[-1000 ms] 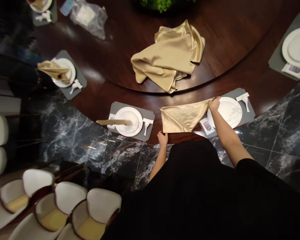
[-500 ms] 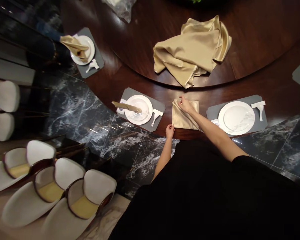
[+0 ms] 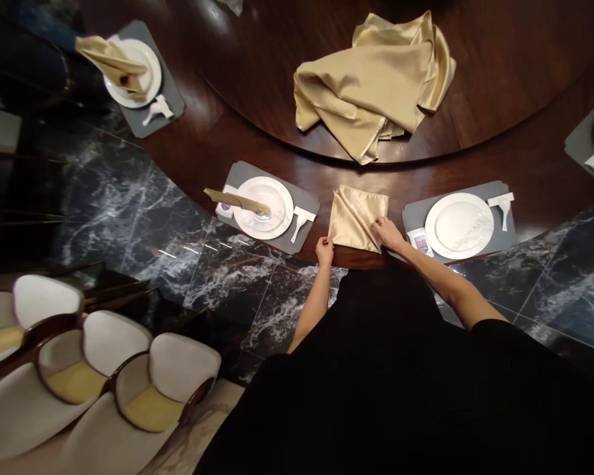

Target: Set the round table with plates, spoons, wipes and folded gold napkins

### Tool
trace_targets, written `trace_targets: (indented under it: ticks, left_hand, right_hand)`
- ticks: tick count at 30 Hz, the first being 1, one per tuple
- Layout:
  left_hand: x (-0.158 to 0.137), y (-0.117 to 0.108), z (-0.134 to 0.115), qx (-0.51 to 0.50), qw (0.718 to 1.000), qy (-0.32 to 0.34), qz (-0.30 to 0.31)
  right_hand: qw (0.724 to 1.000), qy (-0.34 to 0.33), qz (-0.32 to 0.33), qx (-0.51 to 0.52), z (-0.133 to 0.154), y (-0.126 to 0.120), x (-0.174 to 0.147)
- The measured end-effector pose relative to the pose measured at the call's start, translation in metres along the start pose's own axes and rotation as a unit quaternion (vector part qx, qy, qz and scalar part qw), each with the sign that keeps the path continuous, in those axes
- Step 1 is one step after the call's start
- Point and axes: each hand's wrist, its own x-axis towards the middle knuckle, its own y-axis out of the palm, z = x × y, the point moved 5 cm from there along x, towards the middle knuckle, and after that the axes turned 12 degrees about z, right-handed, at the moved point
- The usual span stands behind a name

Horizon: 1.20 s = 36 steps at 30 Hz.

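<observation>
A gold satin napkin (image 3: 357, 214), folded to a rough square with diagonal creases, lies flat near the table's front edge. My left hand (image 3: 325, 251) is closed, pinching its near left corner. My right hand (image 3: 389, 233) is at the napkin's right side, fingers bent together on the cloth near the edge. To the left, a white plate (image 3: 282, 214) on a grey placemat (image 3: 237, 173) bears a folded gold napkin (image 3: 237, 200). To the right stands another white plate (image 3: 462, 227) with nothing on it.
A loose heap of gold napkins (image 3: 371, 82) lies on the raised turntable (image 3: 267, 99). White spoons (image 3: 301, 223) on rests lie beside the plates. Another setting with a folded napkin (image 3: 111, 63) stands far left. White chairs (image 3: 183, 369) stand behind on the left.
My right hand has come from the napkin's far left part down to its right side, and the raised fold now lies flat. My left hand stays at the near left corner.
</observation>
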Motion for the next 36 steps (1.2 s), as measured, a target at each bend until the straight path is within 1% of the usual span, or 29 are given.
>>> trace_targets:
  ticks: [3,5,7,9,11,12,13,14,17,18,19,21,23,25,27,29,32,34,36]
  left_hand:
    - [0.008,0.000,-0.008,0.001,1.000,-0.013,-0.005]
    - [0.015,0.002,-0.017,0.017,1.000,-0.011,-0.002]
    - [0.018,0.001,-0.026,0.045,0.999,-0.006,-0.008]
    - [0.016,-0.003,-0.034,0.091,0.995,0.012,-0.038]
    - [0.005,-0.006,-0.044,0.156,0.983,0.059,-0.080]
    - [-0.003,-0.004,-0.049,0.193,0.973,0.090,-0.087]
    - [-0.011,0.001,-0.053,0.233,0.962,0.123,-0.075]
    - [-0.020,0.010,-0.056,0.272,0.949,0.154,-0.045]
    - [-0.044,0.043,-0.054,0.375,0.897,0.216,0.094]
    - [-0.050,0.052,-0.052,0.400,0.879,0.226,0.126]
    - [-0.054,0.060,-0.049,0.421,0.864,0.234,0.147]
    - [-0.058,0.069,-0.044,0.449,0.843,0.245,0.166]
    - [-0.058,0.074,-0.041,0.460,0.833,0.254,0.176]
    - [-0.055,0.079,-0.042,0.459,0.829,0.261,0.187]
    - [-0.051,0.087,-0.045,0.455,0.821,0.275,0.206]
    - [-0.048,0.098,-0.050,0.455,0.808,0.297,0.229]
    - [-0.043,0.114,-0.055,0.451,0.795,0.315,0.256]
    - [-0.040,0.121,-0.055,0.430,0.797,0.318,0.280]
    - [-0.042,0.125,-0.052,0.380,0.808,0.325,0.311]
  right_hand:
    - [0.995,-0.086,0.000,-0.052,-0.009,0.019,-0.013]
    - [0.986,-0.153,0.009,-0.069,-0.009,0.034,-0.020]
    - [0.976,-0.200,0.018,-0.080,-0.005,0.051,-0.024]
    - [0.971,-0.219,0.027,-0.091,0.001,0.067,-0.027]
    - [0.971,-0.219,0.026,-0.095,0.007,0.081,-0.029]
    - [0.972,-0.214,0.022,-0.094,0.010,0.085,-0.030]
    - [0.973,-0.209,0.017,-0.092,0.012,0.089,-0.030]
    - [0.974,-0.205,0.010,-0.090,0.013,0.091,-0.031]
    - [0.972,-0.216,0.005,-0.094,0.013,0.094,-0.030]
    - [0.969,-0.227,0.008,-0.098,0.013,0.094,-0.029]
    - [0.965,-0.239,0.013,-0.103,0.012,0.094,-0.028]
    - [0.959,-0.260,0.021,-0.114,0.010,0.092,-0.025]
    - [0.955,-0.266,0.024,-0.126,0.008,0.091,-0.021]
    - [0.954,-0.265,0.029,-0.140,0.008,0.090,-0.018]
    - [0.952,-0.262,0.038,-0.151,0.010,0.090,-0.017]
    - [0.953,-0.262,0.044,-0.147,0.015,0.088,-0.017]
    - [0.958,-0.264,0.048,-0.102,0.029,0.080,-0.020]
    - [0.962,-0.262,0.047,-0.061,0.040,0.073,-0.022]
    - [0.965,-0.257,0.044,-0.016,0.048,0.063,-0.022]
